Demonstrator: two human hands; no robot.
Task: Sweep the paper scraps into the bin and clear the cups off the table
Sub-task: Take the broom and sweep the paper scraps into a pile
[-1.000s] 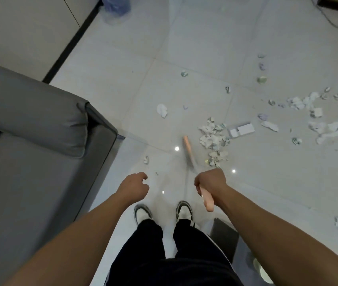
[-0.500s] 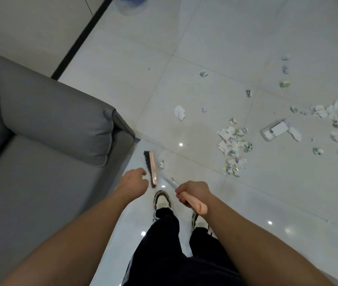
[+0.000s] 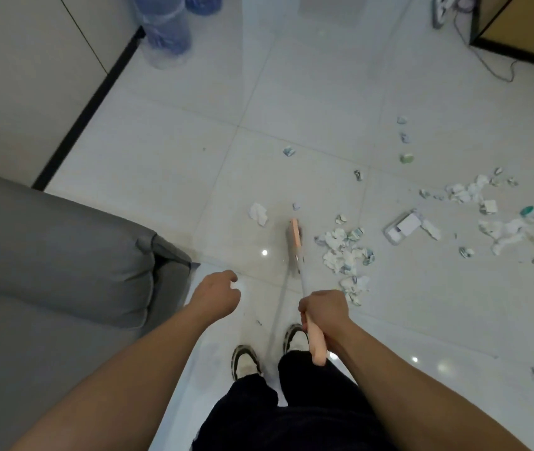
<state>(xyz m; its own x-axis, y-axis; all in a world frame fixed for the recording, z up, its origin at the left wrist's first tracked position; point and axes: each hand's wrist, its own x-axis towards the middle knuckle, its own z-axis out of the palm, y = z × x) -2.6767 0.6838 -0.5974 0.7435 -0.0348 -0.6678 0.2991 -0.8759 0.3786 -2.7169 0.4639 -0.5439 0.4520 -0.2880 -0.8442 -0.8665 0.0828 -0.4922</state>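
My right hand [image 3: 324,312] grips the pink handle of a broom [image 3: 295,234] whose pink head rests on the white tile floor just left of a pile of crumpled paper scraps [image 3: 345,250]. A single white scrap [image 3: 258,213] lies left of the broom head. More scraps [image 3: 487,213] are scattered to the right, around a small white box [image 3: 404,226]. My left hand [image 3: 218,296] hangs beside the broom with loosely curled fingers, holding nothing. No bin, cups or table show.
A grey sofa [image 3: 57,255] fills the left side, its arm close to my left hand. Blue water bottles [image 3: 168,30] stand by the wall at the top. A cabinet [image 3: 519,24] and a cable [image 3: 487,65] sit at the top right. My shoes [image 3: 246,361] are below the hands.
The broom head has swung from near the sofa arm by my left hand over to the right, beside the paper pile. The view has tilted up.
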